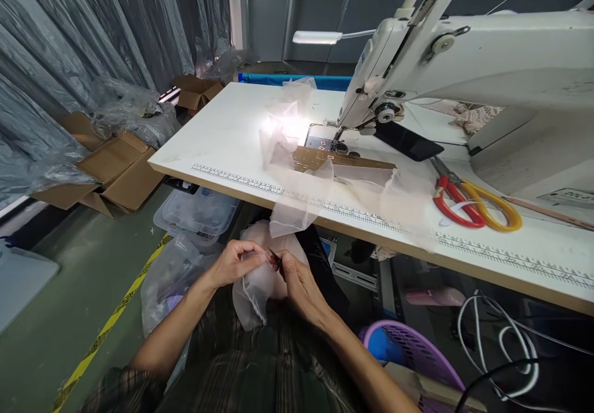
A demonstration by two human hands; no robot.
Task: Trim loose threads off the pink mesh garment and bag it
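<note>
Sheer white fabric [253,295] lies over my lap, and my left hand [236,264] is closed in a pinch on its edge. Between the fingers of my right hand [304,284] is a small pair of dark, pointed thread snips [277,262], the tips close to my left fingertips. Both hands are below the table's front edge, almost meeting. More sheer fabric [297,206] drapes over that edge from the white sewing table [223,128]. A brown strip [343,159] lies beside the presser foot of the sewing machine [385,67].
Red-and-yellow-handled scissors [477,206] and a black phone [408,140] lie on the table at right. Cardboard boxes [123,169] stand on the floor at left. Under the table are a clear plastic bin [197,212], a purple basket [417,345] and a coiled white cable [524,363].
</note>
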